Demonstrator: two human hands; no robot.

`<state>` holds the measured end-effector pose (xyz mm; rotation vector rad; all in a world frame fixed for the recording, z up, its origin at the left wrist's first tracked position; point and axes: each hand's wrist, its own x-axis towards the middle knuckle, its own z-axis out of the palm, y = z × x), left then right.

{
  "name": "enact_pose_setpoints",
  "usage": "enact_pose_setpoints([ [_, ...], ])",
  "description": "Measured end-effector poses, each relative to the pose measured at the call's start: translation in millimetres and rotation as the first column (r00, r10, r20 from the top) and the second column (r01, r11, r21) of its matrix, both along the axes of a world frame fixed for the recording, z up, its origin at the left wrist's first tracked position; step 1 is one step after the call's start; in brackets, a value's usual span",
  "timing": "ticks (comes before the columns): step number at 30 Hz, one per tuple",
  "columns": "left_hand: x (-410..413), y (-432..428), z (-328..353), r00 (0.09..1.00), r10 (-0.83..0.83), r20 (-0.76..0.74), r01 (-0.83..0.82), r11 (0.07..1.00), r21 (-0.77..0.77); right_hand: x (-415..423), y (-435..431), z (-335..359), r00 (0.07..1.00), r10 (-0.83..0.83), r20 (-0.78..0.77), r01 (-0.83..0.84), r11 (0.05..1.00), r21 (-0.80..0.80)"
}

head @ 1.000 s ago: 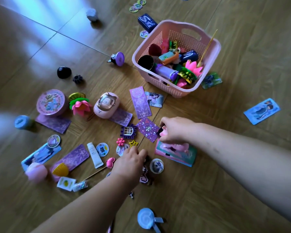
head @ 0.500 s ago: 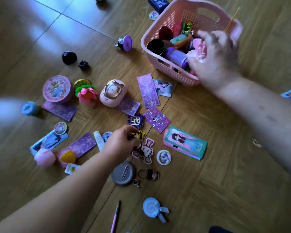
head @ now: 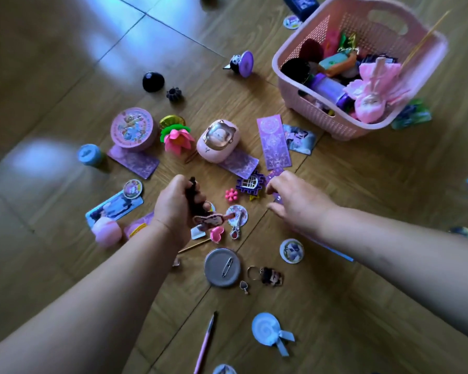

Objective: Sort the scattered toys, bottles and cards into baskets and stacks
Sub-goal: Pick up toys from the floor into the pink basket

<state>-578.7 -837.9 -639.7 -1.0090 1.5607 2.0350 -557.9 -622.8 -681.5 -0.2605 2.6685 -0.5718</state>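
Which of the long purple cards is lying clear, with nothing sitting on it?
The upright one beside the pink basket; the other two sit partly under the round tin and the pink case.

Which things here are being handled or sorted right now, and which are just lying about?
In hand:
- left hand, closed on a figure keychain
- right hand, reaching at a purple card
- pink basket, with a pink doll on top

Lying about:
- silver pin badge
- pink pen
- black cap
- round tin
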Motion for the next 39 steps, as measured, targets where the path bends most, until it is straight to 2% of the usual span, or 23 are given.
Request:
enact_pose_setpoints([
  [2, -3, -3, -4, 0.985, -0.17, 0.034, 0.173, 0.957, -0.234, -11, -13, 1, 0.998, 0.064, -0.008, -0.064, 0.997, 0.032],
  [3, -4, -5, -7, 0.948, -0.312, 0.065, 0.312, 0.864, -0.396, -16, -20, 0, 0.994, 0.108, 0.006, -0.108, 0.992, 0.063],
  [4, -4, -6, -11, 0.886, -0.449, 0.113, 0.43, 0.706, -0.563, -20, -27, -1, 0.989, 0.146, 0.026, -0.148, 0.983, 0.108],
  [5, -3, -5, -15, 0.806, -0.566, 0.173, 0.507, 0.508, -0.697, -23, -31, -1, 0.985, 0.167, 0.033, -0.17, 0.974, 0.147],
  [6, -1, -2, -18, 0.728, -0.646, 0.228, 0.539, 0.334, -0.774, -26, -34, -2, 0.985, 0.173, 0.025, -0.174, 0.969, 0.174],
  [7, 1, 1, -21, 0.667, -0.693, 0.275, 0.554, 0.215, -0.804, -29, -33, -2, 0.985, 0.172, 0.014, -0.171, 0.967, 0.187],
  [8, 3, 5, -24, 0.622, -0.715, 0.32, 0.573, 0.136, -0.808, -31, -31, -2, 0.986, 0.168, 0.01, -0.166, 0.968, 0.188],
  [10, 9, 13, -33, 0.56, -0.729, 0.394, 0.608, 0.038, -0.793, -32, -23, -1, 0.992, 0.126, -0.011, -0.123, 0.983, 0.134],
  [12, 14, 23, -40, 0.484, -0.742, 0.463, 0.623, -0.079, -0.778, -28, -10, 5, 0.998, -0.048, -0.046, 0.047, 0.999, -0.009],
  [15, 21, 34, -46, 0.407, -0.753, 0.517, 0.606, -0.201, -0.77, -25, 9, 9, 0.933, -0.36, 0.008, 0.354, 0.914, -0.195],
  [17, 24, 36, -47, 0.382, -0.756, 0.531, 0.622, -0.215, -0.753, -28, 20, 5, 0.869, -0.481, 0.116, 0.494, 0.833, -0.248],
  [19, 27, 37, -43, 0.38, -0.763, 0.523, 0.646, -0.185, -0.74, -31, 23, 7, 0.829, -0.515, 0.217, 0.557, 0.792, -0.25],
  [21, 25, 33, -37, 0.456, -0.749, 0.48, 0.654, -0.084, -0.752, -33, 16, 11, 0.874, -0.426, 0.236, 0.459, 0.881, -0.11],
  [23, 19, 26, -30, 0.579, -0.696, 0.423, 0.636, 0.062, -0.769, -29, 1, 13, 0.951, -0.256, 0.174, 0.238, 0.964, 0.114],
  [25, 9, 22, -27, 0.634, -0.664, 0.395, 0.601, 0.103, -0.792, -24, -13, 6, 0.989, -0.11, 0.101, 0.082, 0.964, 0.254],
  [28, -4, 25, -30, 0.596, -0.704, 0.386, 0.559, 0.02, -0.829, -23, -21, -5, 0.99, -0.083, 0.111, 0.053, 0.967, 0.247],
  [32, -11, 32, -48, 0.458, -0.75, 0.477, 0.593, -0.142, -0.792, -21, -19, -8, 0.993, -0.079, 0.089, 0.064, 0.985, 0.16],
  [34, -14, 33, -55, 0.444, -0.734, 0.514, 0.612, -0.17, -0.772, -18, -15, -8, 0.996, -0.058, 0.061, 0.053, 0.995, 0.09],
  [36, -20, 33, -53, 0.459, -0.71, 0.534, 0.637, -0.156, -0.755, -17, -10, -3, 0.987, -0.148, 0.068, 0.149, 0.989, -0.009],
  [37, -23, 34, -50, 0.481, -0.709, 0.515, 0.663, -0.09, -0.743, -20, -5, 1, 0.967, -0.242, 0.078, 0.249, 0.964, -0.093],
  [38, -25, 36, -45, 0.529, -0.722, 0.446, 0.688, 0.058, -0.723, -23, 0, 6, 0.934, -0.346, 0.091, 0.357, 0.917, -0.18],
  [39, -32, 46, -35, 0.595, -0.732, 0.333, 0.695, 0.261, -0.67, -31, 12, 16, 0.892, -0.444, 0.087, 0.451, 0.854, -0.26],
])
